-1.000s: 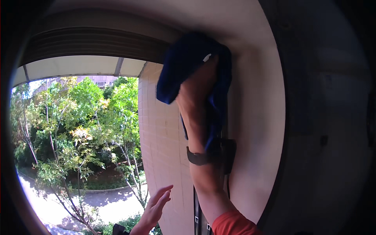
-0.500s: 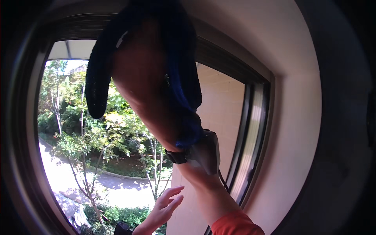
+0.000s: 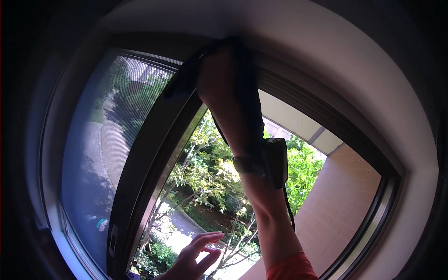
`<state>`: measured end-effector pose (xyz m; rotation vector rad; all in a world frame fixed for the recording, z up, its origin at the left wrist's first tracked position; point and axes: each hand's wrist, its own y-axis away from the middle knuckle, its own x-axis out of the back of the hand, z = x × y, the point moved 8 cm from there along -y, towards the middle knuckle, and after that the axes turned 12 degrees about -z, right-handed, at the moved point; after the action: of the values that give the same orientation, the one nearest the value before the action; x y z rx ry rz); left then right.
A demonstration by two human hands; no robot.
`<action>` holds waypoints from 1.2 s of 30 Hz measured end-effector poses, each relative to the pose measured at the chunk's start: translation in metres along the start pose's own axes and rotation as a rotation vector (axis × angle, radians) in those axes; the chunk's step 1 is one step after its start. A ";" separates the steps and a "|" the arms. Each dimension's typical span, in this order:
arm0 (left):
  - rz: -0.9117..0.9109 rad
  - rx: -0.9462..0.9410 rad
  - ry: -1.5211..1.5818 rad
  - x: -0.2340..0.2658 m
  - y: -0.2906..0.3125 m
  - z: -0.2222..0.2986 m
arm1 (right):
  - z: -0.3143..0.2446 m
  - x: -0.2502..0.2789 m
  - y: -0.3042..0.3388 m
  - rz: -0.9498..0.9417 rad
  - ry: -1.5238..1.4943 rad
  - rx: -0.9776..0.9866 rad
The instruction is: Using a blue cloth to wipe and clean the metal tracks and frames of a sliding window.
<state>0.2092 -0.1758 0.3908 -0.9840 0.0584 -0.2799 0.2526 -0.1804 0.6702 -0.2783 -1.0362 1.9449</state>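
Observation:
My right hand (image 3: 218,77) is raised to the upper window frame (image 3: 298,95), closed around a dark blue cloth (image 3: 248,88). Part of the cloth hangs down beside my wrist, and another part spreads left over the top of the sliding sash (image 3: 140,170). Shadow hides the fingertips and exactly where the cloth meets the frame. Low in the picture, my left hand (image 3: 196,254) is held in front of the opening, thumb and fingers apart, with nothing in it.
A black box-shaped device (image 3: 276,163) is strapped to my right wrist, with a thin cable hanging from it. Left of the sash stretches a fine mesh screen (image 3: 93,154). A pale wall (image 3: 382,84) surrounds the window; outside are trees, a path and a beige wall (image 3: 345,200).
The view has swung left, bringing the sash and screen into sight. My right hand with the cloth now appears farther away, at the frame's top. My left hand remains low, fingers apart.

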 end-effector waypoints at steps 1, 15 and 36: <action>-0.056 0.080 0.044 0.009 0.002 0.002 | -0.014 -0.011 -0.023 0.062 0.092 0.095; 0.459 -0.079 0.018 0.152 -0.003 0.004 | -0.001 -0.115 0.089 -0.079 -2.107 -0.234; 0.387 -0.825 -0.076 0.108 -0.080 0.164 | -0.020 0.067 0.058 -0.007 -0.765 0.411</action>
<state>0.3250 -0.1122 0.5565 -1.7683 0.3084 0.1636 0.1894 -0.1313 0.6268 0.7496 -1.0435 2.2474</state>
